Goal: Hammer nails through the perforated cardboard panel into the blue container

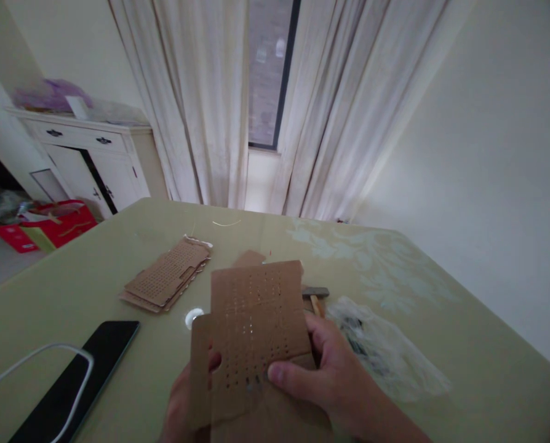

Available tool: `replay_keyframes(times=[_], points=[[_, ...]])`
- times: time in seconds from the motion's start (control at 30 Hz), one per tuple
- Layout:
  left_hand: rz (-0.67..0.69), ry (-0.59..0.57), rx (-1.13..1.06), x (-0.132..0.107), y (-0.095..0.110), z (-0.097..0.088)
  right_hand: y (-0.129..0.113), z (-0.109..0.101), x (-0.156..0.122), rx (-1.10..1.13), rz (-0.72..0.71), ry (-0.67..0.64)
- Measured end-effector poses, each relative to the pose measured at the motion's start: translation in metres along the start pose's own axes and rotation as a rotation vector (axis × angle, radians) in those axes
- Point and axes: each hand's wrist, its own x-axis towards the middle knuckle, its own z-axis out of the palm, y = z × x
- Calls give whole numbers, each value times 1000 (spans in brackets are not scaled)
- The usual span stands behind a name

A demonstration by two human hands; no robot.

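Observation:
A piece of brown cardboard (261,301) with rows of punched holes is held up in front of me, and light shows through some of the holes. My right hand (323,363) grips its right edge, with the thumb pressed on the face near the lower rows, where a few small dark bits sit in the holes. My left hand (177,400) is behind the lower left side of the cardboard; most of its fingers are hidden. Beyond the right hand lies a hammer (315,291), partly covered by the cardboard.
A stack of perforated cardboard pieces (167,277) lies at the left of the glossy table (371,289). A black tablet-like slab (85,375) with a white cable (88,369) is nearer. On the right is a clear plastic bag (390,357) with dark small items.

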Motion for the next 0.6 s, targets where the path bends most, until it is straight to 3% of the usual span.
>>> replay_keyframes(times=[0.07, 0.17, 0.2, 0.3, 0.37, 0.5, 0.6], points=[[-20, 7, -130, 8, 5, 0, 0, -2, 2, -4, -8, 97], [-37, 153, -154, 21, 10, -9, 0, -5, 3, -93, -34, 263], [14, 195, -136, 24, 11, -14, 0, -5, 3, -137, -45, 290], [385, 140, -16, 29, 12, -25, -1, 1, -1, -231, -79, 256], [558, 89, 30, 30, 13, -27, -2, 6, -3, -274, -96, 214], [607, 128, 36, 30, 19, -25, -4, 10, -7, -416, -131, 213], [619, 83, 18, 32, 22, -23, -3, 9, -8, -434, -118, 179]])
